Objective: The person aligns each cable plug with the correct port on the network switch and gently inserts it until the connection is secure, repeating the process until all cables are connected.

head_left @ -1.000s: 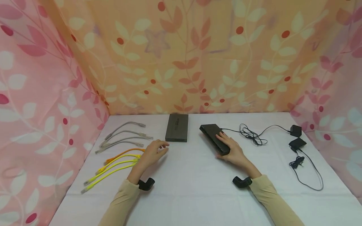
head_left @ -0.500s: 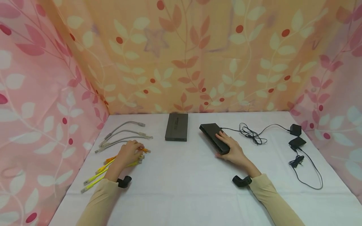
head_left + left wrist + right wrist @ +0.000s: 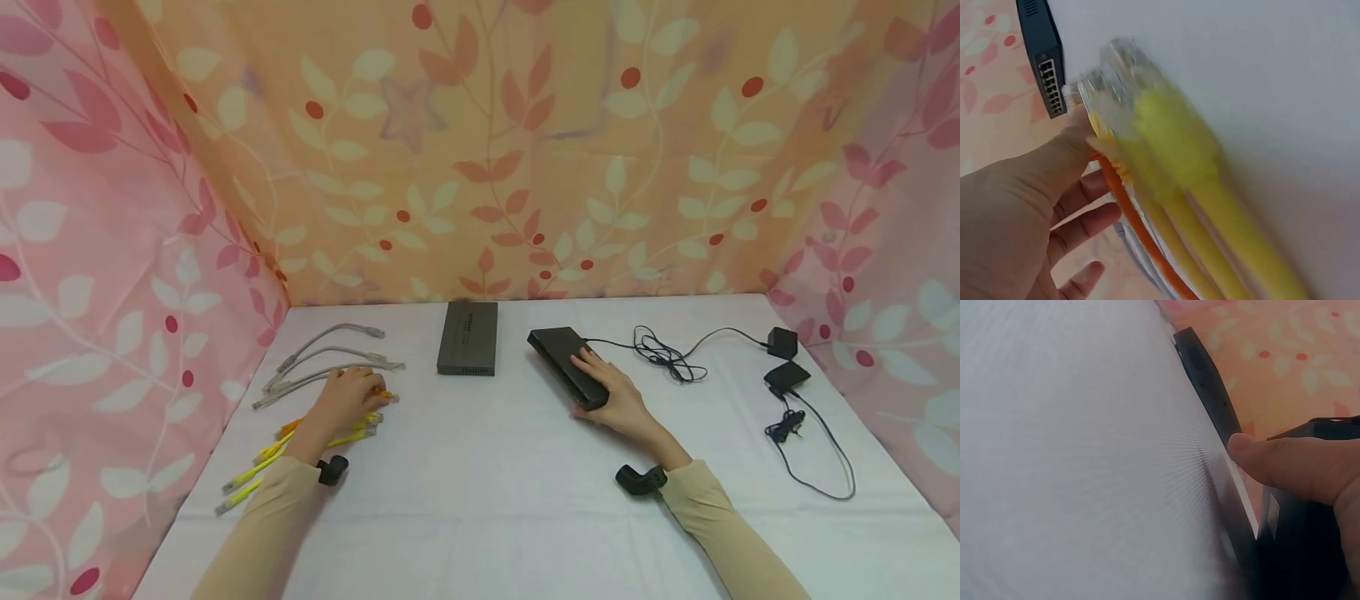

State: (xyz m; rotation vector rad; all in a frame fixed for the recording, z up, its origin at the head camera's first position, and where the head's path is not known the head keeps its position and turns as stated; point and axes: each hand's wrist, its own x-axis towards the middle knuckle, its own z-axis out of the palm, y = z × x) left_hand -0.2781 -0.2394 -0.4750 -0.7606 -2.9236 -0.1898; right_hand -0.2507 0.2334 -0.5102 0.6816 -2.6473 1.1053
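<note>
With my left hand (image 3: 341,408) I pinch the plug end of an orange network cable (image 3: 1141,231); the thumb and index finger meet by its connector in the left wrist view. Several yellow network cables (image 3: 1179,137) lie right beside it, their clear plugs blurred. My right hand (image 3: 618,408) grips a black box (image 3: 561,354), fingers on top and thumb at the near edge. The box is tilted, one side off the table, and a thin black cord runs from its far end. The right wrist view shows the thumb, with much of the box dark.
A dark grey network switch (image 3: 467,337) lies flat at the back middle, its ports showing in the left wrist view. Several grey network cables (image 3: 322,333) lie at the back left. Two black power adapters (image 3: 782,342) with cords are on the right. Floral curtains surround the white table (image 3: 480,500).
My left hand has moved left and down from above the table onto the cables, and its fingers have closed at the orange cable's plug. My right hand and the black box have stayed put.
</note>
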